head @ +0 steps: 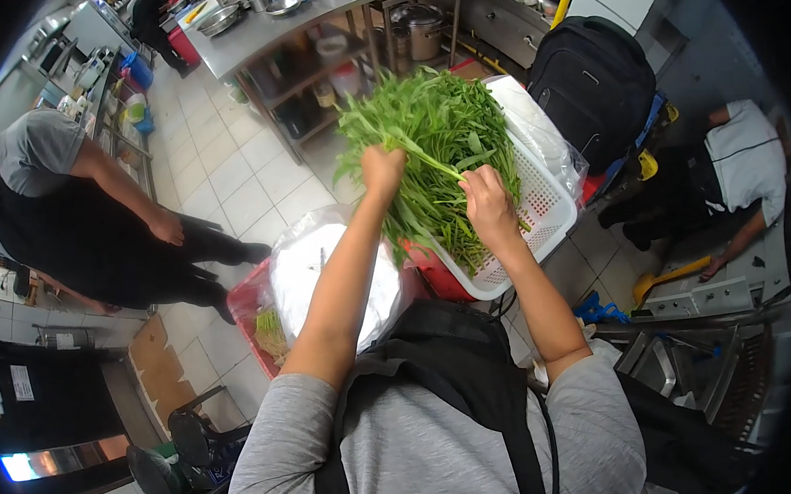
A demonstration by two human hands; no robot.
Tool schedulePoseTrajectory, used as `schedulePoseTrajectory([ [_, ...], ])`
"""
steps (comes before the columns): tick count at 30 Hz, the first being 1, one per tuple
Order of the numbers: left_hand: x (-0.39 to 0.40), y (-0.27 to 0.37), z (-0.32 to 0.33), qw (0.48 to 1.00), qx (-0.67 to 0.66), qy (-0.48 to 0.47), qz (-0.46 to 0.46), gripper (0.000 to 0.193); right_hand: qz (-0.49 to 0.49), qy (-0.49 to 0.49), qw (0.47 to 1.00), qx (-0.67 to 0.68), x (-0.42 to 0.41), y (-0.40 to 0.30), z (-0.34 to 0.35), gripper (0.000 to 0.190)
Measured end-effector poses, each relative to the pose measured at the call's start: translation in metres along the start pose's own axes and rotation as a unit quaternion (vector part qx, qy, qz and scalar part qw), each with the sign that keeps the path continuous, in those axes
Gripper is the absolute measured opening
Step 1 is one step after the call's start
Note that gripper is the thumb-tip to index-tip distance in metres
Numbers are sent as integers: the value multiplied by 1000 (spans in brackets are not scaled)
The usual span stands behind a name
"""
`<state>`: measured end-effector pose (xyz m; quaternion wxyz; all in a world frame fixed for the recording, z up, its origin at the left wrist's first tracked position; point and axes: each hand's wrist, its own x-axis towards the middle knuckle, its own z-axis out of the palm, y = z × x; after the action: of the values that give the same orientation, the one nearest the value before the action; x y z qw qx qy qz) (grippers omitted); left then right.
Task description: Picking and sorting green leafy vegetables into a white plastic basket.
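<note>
My left hand (383, 171) is closed around the leafy part of a bunch of long green leafy vegetable (423, 151). The pale stem ends of that bunch are pinched in the fingers of my right hand (489, 204). Beneath both hands, a large heap of the same greens (476, 116) fills much of a white perforated plastic basket (550, 237), some leaves hanging over its left side. A bowl-like or round white item (342, 270), wrapped in clear plastic, lies left of the basket, partly hidden by my left forearm.
Under the white item is a red plastic crate (246, 300) with cut stems inside. A black backpack (592, 79) stands beyond the basket. A co-worker (81, 218) stands at the left, another person (743, 158) at the right. Ahead is a steel table (247, 42) with metal bowls.
</note>
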<state>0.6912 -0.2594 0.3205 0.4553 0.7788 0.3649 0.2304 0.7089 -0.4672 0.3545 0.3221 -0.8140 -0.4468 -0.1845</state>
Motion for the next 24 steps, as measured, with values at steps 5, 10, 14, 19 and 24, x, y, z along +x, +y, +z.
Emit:
schedulePoseTrajectory([
  [5,49,-90,-58,974,-171,105,-108,16,61,83,995,15,3,10,-35,14],
  [10,45,-56,-79,976,-196,28,89,17,155,30,982,103,3,44,-49,19],
  [14,26,-1,-103,956,-172,58,229,20,131,-9,989,71,2,54,-44,20],
  [19,-21,68,-98,902,70,-70,420,29,107,-43,993,40,4,43,-37,16],
  [24,-63,70,-36,774,234,-146,570,39,30,-103,992,64,3,20,-23,14],
])
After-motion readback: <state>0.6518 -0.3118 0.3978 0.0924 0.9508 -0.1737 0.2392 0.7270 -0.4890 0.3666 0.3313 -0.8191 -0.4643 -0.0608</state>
